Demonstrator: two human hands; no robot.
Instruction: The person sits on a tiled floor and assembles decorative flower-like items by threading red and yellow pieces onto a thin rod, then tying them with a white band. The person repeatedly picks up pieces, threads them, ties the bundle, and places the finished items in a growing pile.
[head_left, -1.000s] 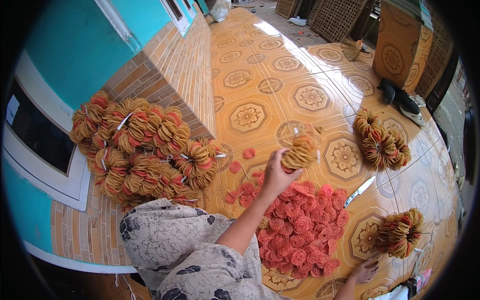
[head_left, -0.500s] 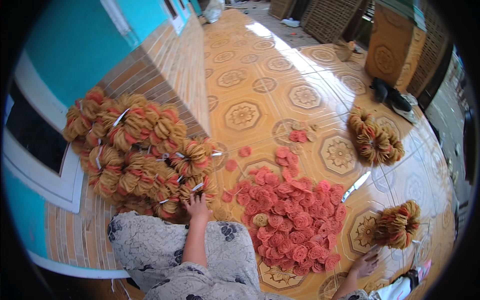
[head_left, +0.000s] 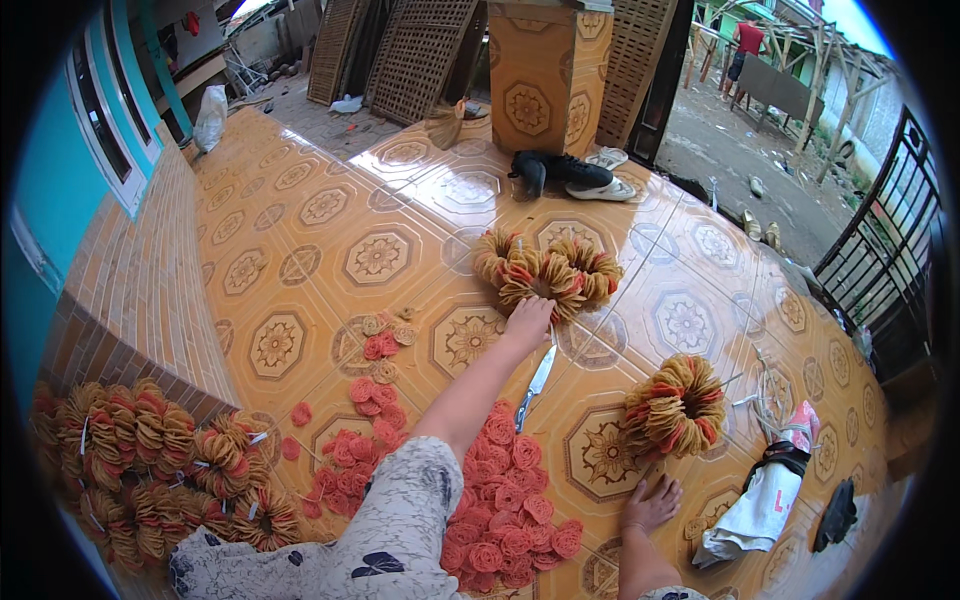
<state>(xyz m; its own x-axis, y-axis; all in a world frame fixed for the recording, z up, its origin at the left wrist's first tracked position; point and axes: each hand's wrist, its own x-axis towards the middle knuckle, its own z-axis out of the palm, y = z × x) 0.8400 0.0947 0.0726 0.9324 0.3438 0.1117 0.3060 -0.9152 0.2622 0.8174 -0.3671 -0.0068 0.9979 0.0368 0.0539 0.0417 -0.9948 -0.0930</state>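
Observation:
My left hand (head_left: 528,322) reaches forward over the floor, its fingers closed at the near edge of a ring-shaped bundle (head_left: 545,282) of tan and coral lacy discs, which look like coiled crackers. That bundle lies against others like it. Lower right, my right hand (head_left: 651,503) rests on the tiles with fingers spread, just below a separate ring bundle (head_left: 677,405) tied with white string. A heap of loose coral discs (head_left: 505,500) spreads beneath my left forearm. Between heap and bundles lies a knife (head_left: 537,385) with a blue handle.
Stacked tied bundles (head_left: 150,460) stand by the brick-tiled wall at left. A white-and-pink bag (head_left: 760,500) and a black item (head_left: 836,515) lie at right. Shoes (head_left: 570,175) sit beside a tiled pillar (head_left: 540,75). A person in red (head_left: 748,45) stands far off.
My view has swung to the right. My left hand has left the stacked bundles and now reaches the ring bundle farther forward. My right hand stays on the floor.

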